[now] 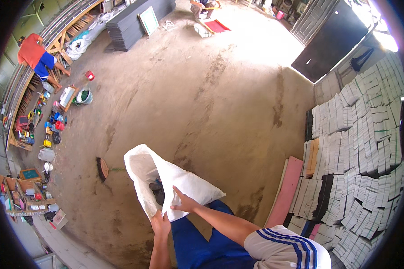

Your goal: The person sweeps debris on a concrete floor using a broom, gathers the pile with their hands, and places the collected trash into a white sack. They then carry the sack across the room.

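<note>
A white woven sack [191,184] hangs in front of my legs, its mouth gaping toward the left. Dark bits of material [157,192] show inside, too unclear to name. My left hand [160,224] is closed on the near edge of the sack's mouth. Higher up on the right side of the opening, my right hand [186,202] grips the sack cloth, its index finger stretched along the fabric. The fingers beneath the cloth are hidden.
Beyond the sack, a broom head [103,169] lies on the concrete floor. Stacked pale slabs [363,134] and a pink board [286,190] stand right. Paint cans [58,121] and a bucket [84,96] line the left, where a person [33,54] bends over a rack. Another person [201,8] crouches at the back.
</note>
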Demonstrator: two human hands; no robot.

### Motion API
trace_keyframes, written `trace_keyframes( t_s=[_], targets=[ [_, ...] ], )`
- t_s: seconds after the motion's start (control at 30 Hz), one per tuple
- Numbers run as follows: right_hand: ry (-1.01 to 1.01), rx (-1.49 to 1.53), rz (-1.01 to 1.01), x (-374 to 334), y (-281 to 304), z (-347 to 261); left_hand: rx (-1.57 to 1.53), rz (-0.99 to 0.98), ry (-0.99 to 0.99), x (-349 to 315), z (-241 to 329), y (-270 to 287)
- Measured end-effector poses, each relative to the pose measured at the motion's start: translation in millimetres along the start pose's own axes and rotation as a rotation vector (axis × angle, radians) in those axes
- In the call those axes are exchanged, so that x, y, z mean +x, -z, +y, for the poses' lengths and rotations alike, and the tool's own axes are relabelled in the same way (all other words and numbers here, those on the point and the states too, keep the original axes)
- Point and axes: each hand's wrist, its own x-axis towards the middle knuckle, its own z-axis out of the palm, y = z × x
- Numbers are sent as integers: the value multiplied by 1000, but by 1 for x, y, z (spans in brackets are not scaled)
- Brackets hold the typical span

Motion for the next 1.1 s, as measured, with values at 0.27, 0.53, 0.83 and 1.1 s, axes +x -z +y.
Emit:
trace_keyframes(
  t_s=[0.27, 0.53, 0.83, 1.1],
  targets=[
    [57, 71, -158, 52, -55, -30, -140, 32, 104, 3, -67, 48],
    [-286, -307, 21, 154, -63, 42, -95, 73, 274, 14, -136, 54],
    [-383, -595, 48, 305, -62, 192, -144, 279, 414, 64, -181, 39],
    [-299, -822, -68, 439, -104, 308, -198, 664, 872, 92, -210, -24]
  ],
)
